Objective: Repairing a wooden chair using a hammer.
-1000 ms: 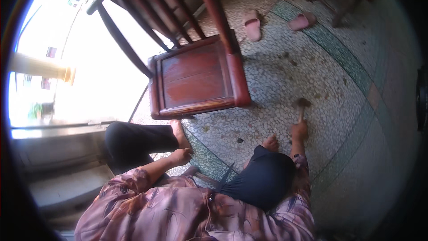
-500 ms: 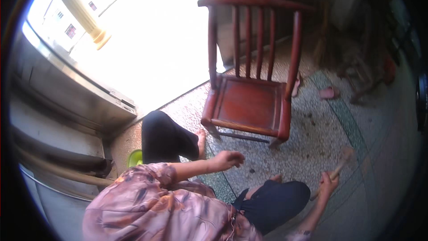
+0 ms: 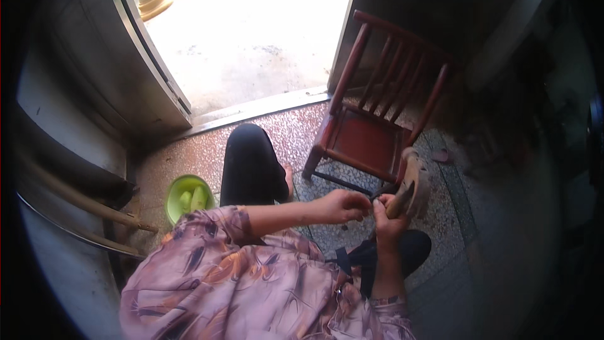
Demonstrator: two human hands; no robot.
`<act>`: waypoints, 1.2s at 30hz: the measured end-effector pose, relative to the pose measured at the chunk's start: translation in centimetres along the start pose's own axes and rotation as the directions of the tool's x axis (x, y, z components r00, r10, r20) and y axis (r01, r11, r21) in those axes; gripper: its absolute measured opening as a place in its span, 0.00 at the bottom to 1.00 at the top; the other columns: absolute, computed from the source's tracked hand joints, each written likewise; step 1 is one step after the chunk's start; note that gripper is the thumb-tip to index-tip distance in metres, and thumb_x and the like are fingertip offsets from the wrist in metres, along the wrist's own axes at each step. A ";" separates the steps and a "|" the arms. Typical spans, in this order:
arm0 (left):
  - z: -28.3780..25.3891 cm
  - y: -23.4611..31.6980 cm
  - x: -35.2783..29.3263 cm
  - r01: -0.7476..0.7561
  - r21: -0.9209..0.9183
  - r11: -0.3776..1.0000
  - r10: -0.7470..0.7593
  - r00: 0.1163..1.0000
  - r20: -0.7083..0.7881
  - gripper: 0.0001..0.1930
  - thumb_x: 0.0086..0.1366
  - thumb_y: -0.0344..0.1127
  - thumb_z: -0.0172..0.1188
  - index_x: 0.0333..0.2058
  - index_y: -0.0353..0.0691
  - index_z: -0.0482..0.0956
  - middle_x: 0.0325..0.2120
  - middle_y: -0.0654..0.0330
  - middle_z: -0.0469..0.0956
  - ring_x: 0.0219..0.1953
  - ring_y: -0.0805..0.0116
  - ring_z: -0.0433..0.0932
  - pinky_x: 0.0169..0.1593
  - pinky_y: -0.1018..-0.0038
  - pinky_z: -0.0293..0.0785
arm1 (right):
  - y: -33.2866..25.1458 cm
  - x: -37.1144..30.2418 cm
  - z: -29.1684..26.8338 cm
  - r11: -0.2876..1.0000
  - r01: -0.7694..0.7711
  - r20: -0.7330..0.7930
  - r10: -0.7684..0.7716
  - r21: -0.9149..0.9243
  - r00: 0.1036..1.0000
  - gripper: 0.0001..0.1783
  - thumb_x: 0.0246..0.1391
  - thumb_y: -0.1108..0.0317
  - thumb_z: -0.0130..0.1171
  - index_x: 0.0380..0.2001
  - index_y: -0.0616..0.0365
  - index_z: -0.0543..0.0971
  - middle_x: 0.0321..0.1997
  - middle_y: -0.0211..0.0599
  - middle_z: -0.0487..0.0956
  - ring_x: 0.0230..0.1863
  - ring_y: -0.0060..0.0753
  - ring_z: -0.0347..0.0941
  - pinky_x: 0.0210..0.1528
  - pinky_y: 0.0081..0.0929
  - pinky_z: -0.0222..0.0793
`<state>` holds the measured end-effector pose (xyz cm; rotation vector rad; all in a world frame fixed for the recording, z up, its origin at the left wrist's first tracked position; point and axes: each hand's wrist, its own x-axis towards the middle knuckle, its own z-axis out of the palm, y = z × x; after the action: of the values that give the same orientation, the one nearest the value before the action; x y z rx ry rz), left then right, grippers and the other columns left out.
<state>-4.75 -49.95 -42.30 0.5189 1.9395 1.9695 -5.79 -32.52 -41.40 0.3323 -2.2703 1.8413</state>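
My right hand [image 3: 391, 221] is closed round a wooden-handled tool [image 3: 415, 179], whose broad, pale tan end is blurred and points up in front of the chair; its exact kind I cannot make out. Close beside it, fingertips almost meeting, my left hand [image 3: 347, 206] has its fingers curled together. Whatever may be in that pinch is hidden. Just beyond both hands stands a red wooden chair [image 3: 368, 141] with a slatted back, turned at an angle.
On the floor to my left sits a green bowl [image 3: 170, 198] holding pale green pieces. A metal door [image 3: 82, 56] stands at the left of a bright doorway. Wooden rails [image 3: 94, 204] run along the near left. A small pink object [image 3: 442, 156] lies right of the chair.
My right hand has swung in from the far right with the tool, up beside my left hand. The left fingers have closed. The view has shifted, bringing the bowl fully into sight.
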 end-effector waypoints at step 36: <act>-2.6 -6.3 -4.2 0.094 0.388 0.917 -0.033 0.987 -0.159 0.06 0.57 0.30 0.57 0.30 0.34 0.76 0.19 0.50 0.77 0.23 0.56 0.80 0.29 0.66 0.75 | 6.5 -5.2 6.0 0.964 -0.263 0.198 0.268 -0.048 0.943 0.08 0.43 0.74 0.63 0.29 0.59 0.76 0.24 0.32 0.77 0.24 0.26 0.74 0.28 0.24 0.69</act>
<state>-2.41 -54.16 -48.71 0.4055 2.4354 1.6179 -2.77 -36.89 -50.20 0.2287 -2.5818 1.9892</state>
